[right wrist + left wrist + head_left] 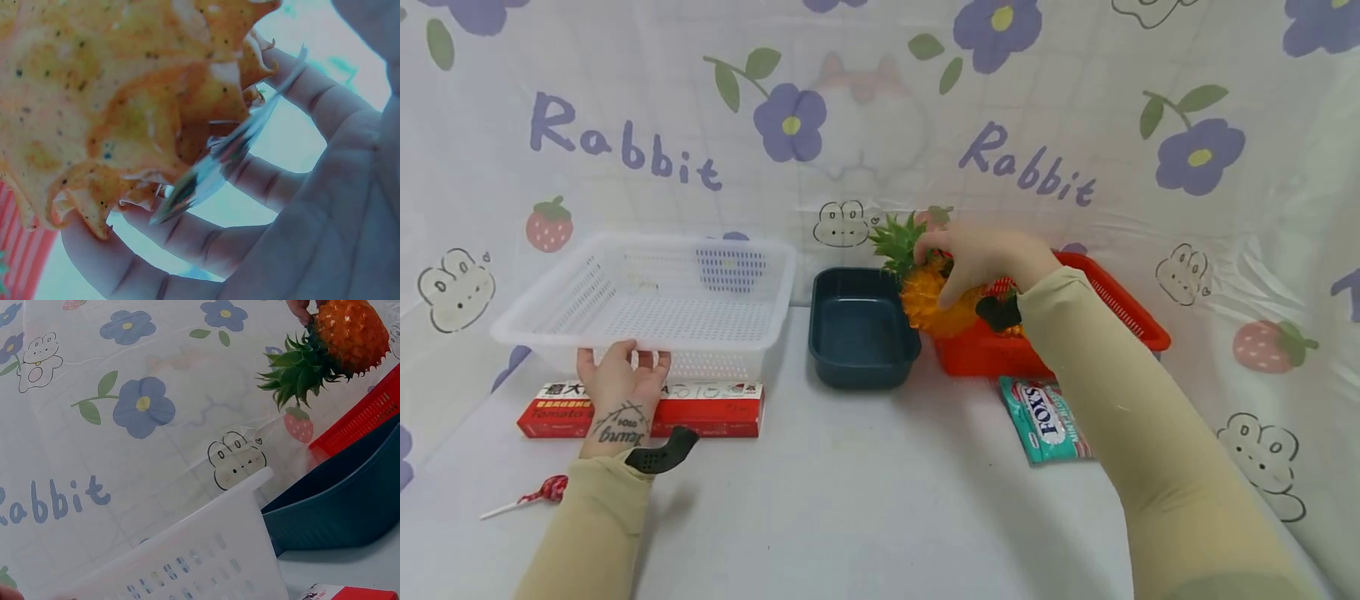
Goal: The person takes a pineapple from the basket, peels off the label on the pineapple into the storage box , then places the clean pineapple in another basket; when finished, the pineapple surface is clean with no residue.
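Observation:
My right hand (pixel 981 260) grips an orange pineapple (pixel 928 300) with a green leafy crown, holding it up between the dark blue basin (pixel 865 379) and the red basket (pixel 973 357). The right wrist view shows the fingertips (pixel 87 250) against the spiky skin of the fruit. In the left wrist view, the pineapple (pixel 353 337) hangs with its crown toward the lower left. My left hand (pixel 625 387) holds the front rim of the white perforated basket (pixel 760 354), its fingers at the rim. Most of that hand is out of the left wrist view.
A red and white box marked Tomato (pixel 722 410) lies before the white basket, partly behind my left hand. Near my left sleeve is a red-wrapped lollipop (pixel 553 488). A teal FOX'S packet (pixel 1041 421) lies in front of the red basket. A printed cloth (pixel 880 192) hangs behind.

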Demonstrator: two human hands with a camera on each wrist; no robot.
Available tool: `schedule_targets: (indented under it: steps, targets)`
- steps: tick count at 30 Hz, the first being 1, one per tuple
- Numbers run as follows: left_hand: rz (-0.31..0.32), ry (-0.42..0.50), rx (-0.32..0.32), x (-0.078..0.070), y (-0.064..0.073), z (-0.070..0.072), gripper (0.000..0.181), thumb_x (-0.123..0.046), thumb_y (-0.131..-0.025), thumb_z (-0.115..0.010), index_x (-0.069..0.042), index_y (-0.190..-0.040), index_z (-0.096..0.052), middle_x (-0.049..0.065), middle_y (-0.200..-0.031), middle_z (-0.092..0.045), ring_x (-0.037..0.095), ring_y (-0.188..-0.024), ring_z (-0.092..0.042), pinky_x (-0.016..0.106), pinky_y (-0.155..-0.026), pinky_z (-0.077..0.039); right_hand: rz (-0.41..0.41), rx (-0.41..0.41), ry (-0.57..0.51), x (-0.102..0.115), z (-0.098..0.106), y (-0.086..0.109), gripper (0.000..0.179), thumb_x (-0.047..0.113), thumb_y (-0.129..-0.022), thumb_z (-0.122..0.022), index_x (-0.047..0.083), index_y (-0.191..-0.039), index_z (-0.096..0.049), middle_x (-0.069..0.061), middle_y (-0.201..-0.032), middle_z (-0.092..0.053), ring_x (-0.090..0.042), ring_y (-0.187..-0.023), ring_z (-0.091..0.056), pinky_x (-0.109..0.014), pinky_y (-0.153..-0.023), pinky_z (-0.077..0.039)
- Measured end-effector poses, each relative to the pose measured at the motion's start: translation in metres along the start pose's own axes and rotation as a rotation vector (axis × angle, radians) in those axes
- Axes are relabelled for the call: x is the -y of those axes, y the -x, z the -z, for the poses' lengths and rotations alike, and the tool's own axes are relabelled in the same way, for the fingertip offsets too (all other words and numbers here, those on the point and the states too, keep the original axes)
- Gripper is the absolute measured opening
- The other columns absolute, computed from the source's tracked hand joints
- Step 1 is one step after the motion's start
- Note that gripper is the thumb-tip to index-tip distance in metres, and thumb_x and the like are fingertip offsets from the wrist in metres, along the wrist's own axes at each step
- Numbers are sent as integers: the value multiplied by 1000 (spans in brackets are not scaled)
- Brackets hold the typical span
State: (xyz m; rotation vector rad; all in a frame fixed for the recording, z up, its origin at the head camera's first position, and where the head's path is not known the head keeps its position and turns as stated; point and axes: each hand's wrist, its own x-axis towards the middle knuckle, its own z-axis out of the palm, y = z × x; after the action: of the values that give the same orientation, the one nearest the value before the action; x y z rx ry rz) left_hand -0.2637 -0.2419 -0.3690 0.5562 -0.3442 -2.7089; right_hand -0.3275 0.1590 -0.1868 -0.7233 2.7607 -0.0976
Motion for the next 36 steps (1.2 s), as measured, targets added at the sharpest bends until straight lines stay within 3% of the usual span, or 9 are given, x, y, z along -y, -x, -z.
schedule_targets:
  steps: [8, 15, 20, 25, 31, 36]
  targets:
    - [-11, 6, -26, 1, 14, -7, 60, -1, -87, -60, -50, -117, -41, -11, -123, -45, 14, -116, -41, 36, -96, -40, 145, 47, -71, 35, -37, 25, 57, 13, -70, -76, 29, -117, -49, -2, -122, -36, -23, -107, -43, -32, -80, -50]
    - [18, 7, -13, -1, 12, -10, 58, 0, -89, -56, -50, -115, -41, -12, -124, -43, 13, -121, -36, 36, -102, -36, 333, 76, -81, 54, -79, 44, 58, 19, -68, -82, 29, -115, -49, 2, -125, -32, -17, -110, -39, -24, -76, -49]
    - [-5, -7, -17, 0, 11, -9, 58, 0, -88, -57, -49, -115, -41, -12, -124, -44, 14, -123, -36, 37, -99, -38, 430, 96, -80, 59, -103, 54, 58, 20, -67, -83, 27, -114, -49, 2, -128, -32, -16, -110, -36, -23, -77, -47]
    - [-30, -12, -17, 0, 11, -8, 57, 1, -85, -61, -46, -113, -47, -11, -124, -48, 15, -122, -40, 39, -97, -41, 481, 117, -21, 63, -124, 61, 58, 18, -66, -83, 29, -112, -51, 0, -132, -33, -17, -111, -35, -21, -75, -47]
    - [-3, 8, -18, 2, 11, -11, 57, 2, -87, -58, -47, -114, -45, -12, -123, -46, 14, -120, -39, 38, -100, -38, 532, 116, 92, 70, -141, 63, 58, 23, -65, -84, 33, -113, -53, -1, -135, -34, -20, -115, -38, -24, -80, -48]
    - [-19, -15, 3, 1, -3, -2, 57, 1, -87, -59, -48, -115, -46, -12, -126, -45, 15, -124, -34, 38, -96, -40, 557, 111, 129, 74, -145, 62, 59, 17, -66, -83, 33, -114, -53, 0, -136, -34, -19, -113, -40, -26, -83, -46]
